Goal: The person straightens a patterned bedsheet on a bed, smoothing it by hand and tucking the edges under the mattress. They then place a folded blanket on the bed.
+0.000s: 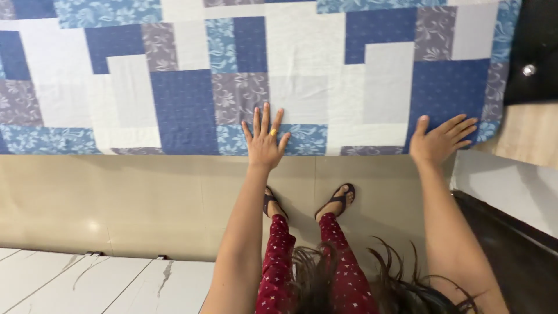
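On bed edge: patchwork bedsheet [186, 104] in blue, grey and white, spread flat, hanging just over the side. Left hand [264, 142], ringed, pressed flat on sheet near the edge, fingers apart, clamped on nothing. Right hand [442, 139] flat at sheet's right corner, fingers spread, nothing gripped. Below: beige floor [116, 197], sandalled feet [334, 200].
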